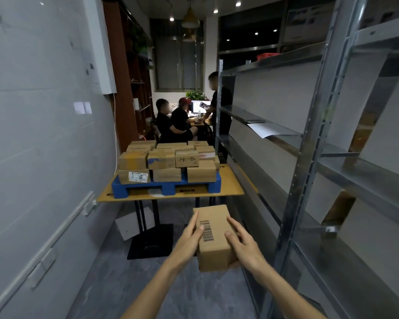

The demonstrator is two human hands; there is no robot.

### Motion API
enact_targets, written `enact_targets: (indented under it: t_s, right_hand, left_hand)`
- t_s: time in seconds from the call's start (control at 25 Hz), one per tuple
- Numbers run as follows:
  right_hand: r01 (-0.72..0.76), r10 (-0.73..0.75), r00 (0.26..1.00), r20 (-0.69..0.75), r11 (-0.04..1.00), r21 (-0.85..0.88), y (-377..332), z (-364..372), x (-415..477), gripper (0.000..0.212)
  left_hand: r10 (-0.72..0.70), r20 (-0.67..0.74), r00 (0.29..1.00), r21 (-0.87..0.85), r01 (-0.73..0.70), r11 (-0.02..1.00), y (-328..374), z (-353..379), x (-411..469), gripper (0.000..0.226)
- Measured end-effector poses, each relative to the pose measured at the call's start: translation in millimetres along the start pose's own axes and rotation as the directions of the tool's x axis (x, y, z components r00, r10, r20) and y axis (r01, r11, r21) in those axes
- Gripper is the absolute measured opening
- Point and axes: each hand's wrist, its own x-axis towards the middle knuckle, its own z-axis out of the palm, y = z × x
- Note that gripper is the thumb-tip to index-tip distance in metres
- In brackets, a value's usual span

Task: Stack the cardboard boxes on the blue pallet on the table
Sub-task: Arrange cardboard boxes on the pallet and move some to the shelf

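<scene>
Both hands, left hand [189, 238] and right hand [242, 244], are gripping a barcoded cardboard box [214, 236], fingers [232, 223] curled round its sides, well short of the stacked blue pallet [166, 188].

Right side: metal shelving [309, 143] ran the length of the aisle, with a sheet of paper [270, 131] hanging over one shelf edge and a red crate [266, 56] on the top level. Left side: grey wall [37, 134] carried a white panel [99, 42], a cable [115, 125] hanging below it and two switch plates [82, 107]; a brown bookcase [129, 77] stood further back. Far end: two seated people [162, 120] and one standing person [221, 104] were by a lit monitor [199, 106], with a green plant [195, 95] behind it, a pendant lamp [190, 18] overhead and a white board [131, 223] on the floor.
</scene>
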Motion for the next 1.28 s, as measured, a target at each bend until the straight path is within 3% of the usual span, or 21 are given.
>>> enact_targets:
  t_s: [0.4, 0.56, 0.76, 0.92, 1.0, 1.28]
  right_hand:
    - [-0.089, 0.096, 0.987, 0.129, 0.994, -0.059, -8.4, 3.0, 198.6, 0.049]
    - [-0.057, 0.065, 0.994, 0.092, 0.995, -0.085, -22.9, 8.5, 293.8, 0.045]
    - [0.037, -0.044, 0.997, -0.064, 0.993, -0.111, -19.5, 6.9, 374.4, 0.035]
    - [0.05, -0.064, 0.983, -0.169, 0.995, -0.086, -4.9, 4.7, 438.4, 0.047]
    - [0.042, -0.066, 0.982, -0.179, 0.99, -0.135, 1.6, 2.3, 475.2, 0.054]
    - [-0.025, 0.018, 0.993, -0.12, 0.998, -0.053, 29.8, -18.4, 609.3, 0.063]
  left_hand:
    - [-0.037, 0.013, 0.999, -0.112, 0.038, 0.993, -30.2, -50.4, 206.3, 0.05]
    - [-0.033, -0.043, 0.999, -0.102, 0.028, 0.994, -26.8, -76.9, 295.8, 0.046]
    - [-0.036, -0.172, 0.984, -0.138, 0.012, 0.99, -26.0, -79.4, 366.6, 0.032]
    - [-0.076, -0.304, 0.949, -0.15, 0.031, 0.988, -27.7, -65.9, 427.7, 0.03]
    - [-0.082, -0.379, 0.922, -0.112, 0.042, 0.993, -27.2, -53.1, 462.3, 0.031]
    - [-0.135, -0.519, 0.844, -0.059, 0.121, 0.991, -18.2, -4.2, 588.0, 0.039]
